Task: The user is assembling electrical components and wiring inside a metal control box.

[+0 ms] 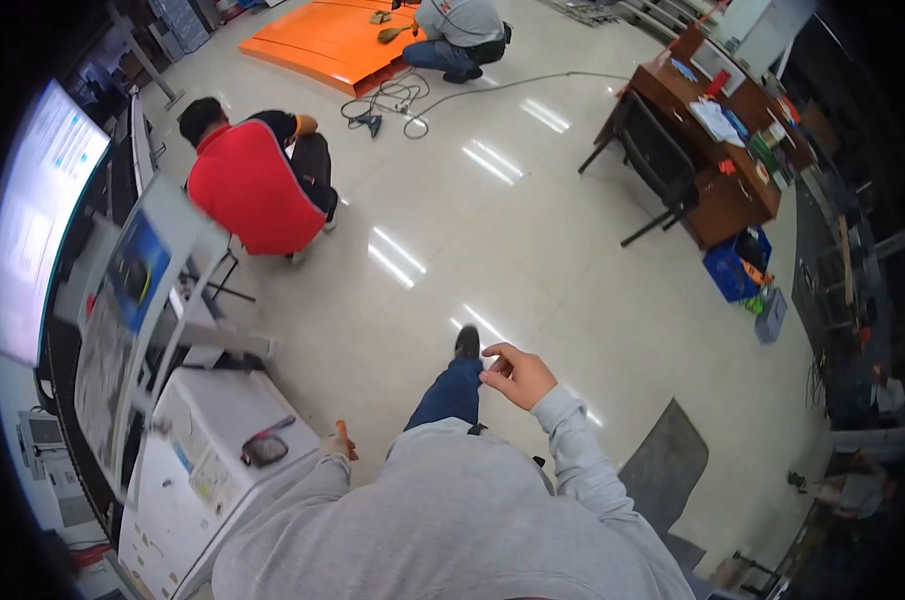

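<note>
My right hand (520,376) is raised in front of my body, above the floor and beside my blue-trousered leg (447,393). Its fingers curl toward the thumb; a small pale patch shows between the tips, too small to name. Low at my left side, my left hand (344,446) is closed around a small orange object (341,429), mostly hidden in the grip. Close to that hand stands a white cabinet (207,425), and a dark handheld device with a reddish edge (265,448) lies on its top.
A person in a red vest (257,185) crouches ahead left; another person (460,28) crouches by a large orange panel (317,45). Cables (397,100) trail across the floor. A black chair (655,150) stands at a brown desk (727,195). A dark mat (667,465) lies right.
</note>
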`<state>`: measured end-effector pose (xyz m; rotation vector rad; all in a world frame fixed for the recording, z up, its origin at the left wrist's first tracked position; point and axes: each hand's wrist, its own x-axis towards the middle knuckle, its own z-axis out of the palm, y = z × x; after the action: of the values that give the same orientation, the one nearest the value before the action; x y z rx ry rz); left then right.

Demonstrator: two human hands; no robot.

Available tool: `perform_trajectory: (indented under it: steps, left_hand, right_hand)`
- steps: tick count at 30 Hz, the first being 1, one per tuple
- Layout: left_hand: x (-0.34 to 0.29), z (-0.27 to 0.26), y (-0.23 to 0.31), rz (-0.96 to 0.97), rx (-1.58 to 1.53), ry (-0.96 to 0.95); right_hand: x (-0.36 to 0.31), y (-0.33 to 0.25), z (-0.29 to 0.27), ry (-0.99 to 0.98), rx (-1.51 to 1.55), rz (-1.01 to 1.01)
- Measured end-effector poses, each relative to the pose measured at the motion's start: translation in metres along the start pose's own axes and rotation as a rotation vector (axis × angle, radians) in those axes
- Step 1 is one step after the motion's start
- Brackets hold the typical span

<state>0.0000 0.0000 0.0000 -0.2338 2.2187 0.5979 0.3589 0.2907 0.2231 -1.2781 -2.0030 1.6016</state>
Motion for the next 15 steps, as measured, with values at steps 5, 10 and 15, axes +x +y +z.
perform_trajectory:
  steps: [5, 10, 15]
  left_hand:
    - [-0.035, 0.157, 0.283, 0.299, 0.134, -0.413]
    - [-0.077, 0.243, 0.587, 0.782, 0.435, -0.255]
    - [-0.074, 0.309, 0.780, 0.913, 0.451, -0.202]
  right_hand:
    - [0.141, 0.181, -0.078, 0.468, 0.106, 0.467]
    - [0.164, 0.284, -0.153, 0.599, 0.229, 0.957]
    - [0.163, 0.335, -0.247, 0.438, 0.667, 0.913]
